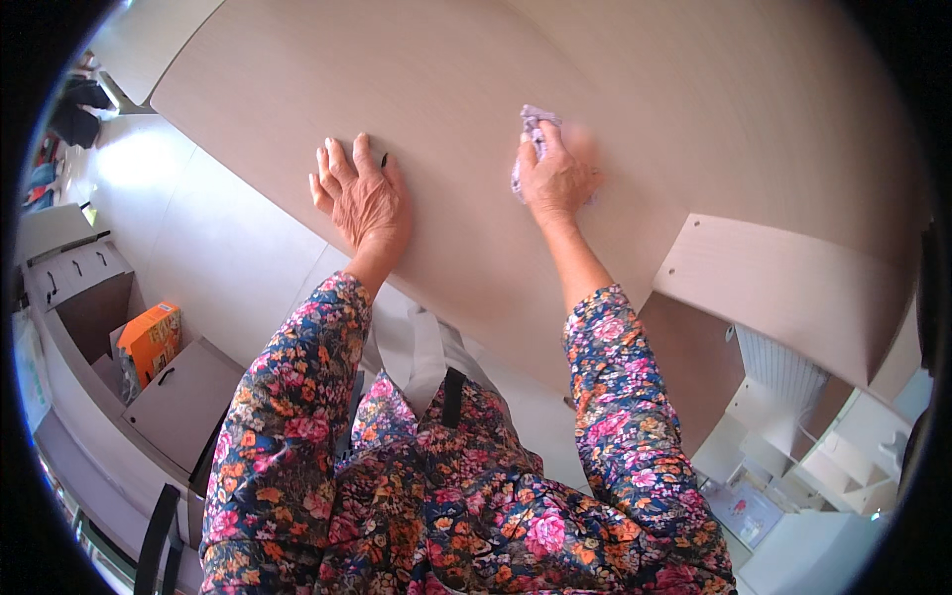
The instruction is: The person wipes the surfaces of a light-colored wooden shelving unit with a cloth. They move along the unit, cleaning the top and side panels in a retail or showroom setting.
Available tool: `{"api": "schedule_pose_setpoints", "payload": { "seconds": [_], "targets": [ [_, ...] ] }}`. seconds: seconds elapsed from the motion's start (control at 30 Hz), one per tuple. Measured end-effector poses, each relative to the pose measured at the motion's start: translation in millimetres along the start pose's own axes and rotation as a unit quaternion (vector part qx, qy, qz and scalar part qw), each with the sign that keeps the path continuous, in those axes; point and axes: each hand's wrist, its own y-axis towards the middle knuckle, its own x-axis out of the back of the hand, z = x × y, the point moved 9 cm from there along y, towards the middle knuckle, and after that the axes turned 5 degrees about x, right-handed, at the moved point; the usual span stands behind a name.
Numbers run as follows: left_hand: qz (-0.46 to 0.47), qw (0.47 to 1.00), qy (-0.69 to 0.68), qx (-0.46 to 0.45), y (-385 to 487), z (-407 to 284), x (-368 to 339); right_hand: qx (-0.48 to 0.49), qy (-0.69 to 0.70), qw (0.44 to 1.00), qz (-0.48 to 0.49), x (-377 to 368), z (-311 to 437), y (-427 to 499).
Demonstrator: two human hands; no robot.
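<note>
Under my right hand [558, 175] is a crumpled pale purple cloth [537, 117], pressed against a light wood-grain tabletop [461, 97]. Its folds stick out past my fingers, and the rest is hidden beneath the palm. My left hand [364, 190] rests palm down near the tabletop's front edge with its fingers spread, holding nothing. A small dark mark [384, 160] shows between its thumb and forefinger; what it is I cannot tell. Both forearms are in floral sleeves.
To the right, a panel with screw holes [773, 275] meets the tabletop, with open shelving [840, 446] beyond it. At lower left stands a cabinet [182, 401] with dark handles, beside an orange box [152, 338]. A black chair armrest [158, 535] is nearby. Pale floor tiles [201, 216] lie between.
</note>
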Motion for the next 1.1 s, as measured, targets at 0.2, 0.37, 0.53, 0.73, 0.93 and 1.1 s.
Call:
{"api": "schedule_pose_setpoints", "payload": {
  "seconds": [0.2, 0.37, 0.53, 0.73, 0.93, 1.1],
  "targets": [
    [-0.012, 0.998, -0.054, -0.019, -0.7, 0.6, 0.6, 0.079, 0.051, 0.994, -0.061, 40.0, 53.7, -89.4],
    [-0.003, 0.987, -0.125, -0.104, 38.5, 16.6, 5.7, 0.1, 0.101, 0.99, -0.018, 62.9, 68.1, -161.3],
    [-0.042, 0.998, 0.0, -0.056, 152.1, 73.1, 17.7, 0.124, 0.107, 0.986, -0.028, 75.6, 83.9, -189.5],
    [0.02, 0.995, 0.094, -0.011, 180.5, 103.3, 12.2, 0.099, 0.099, 0.99, -0.012, 58.2, 79.6, -132.7],
    [0.002, 0.988, 0.147, -0.043, 166.8, 111.0, 22.2, 0.072, 0.038, 0.996, -0.03, 26.9, 66.8, -37.8],
    [-0.131, 0.984, 0.106, -0.064, 157.6, 110.4, 43.8, -0.025, -0.023, 0.998, 0.046, -3.6, 40.5, 42.5]
  ]
}}
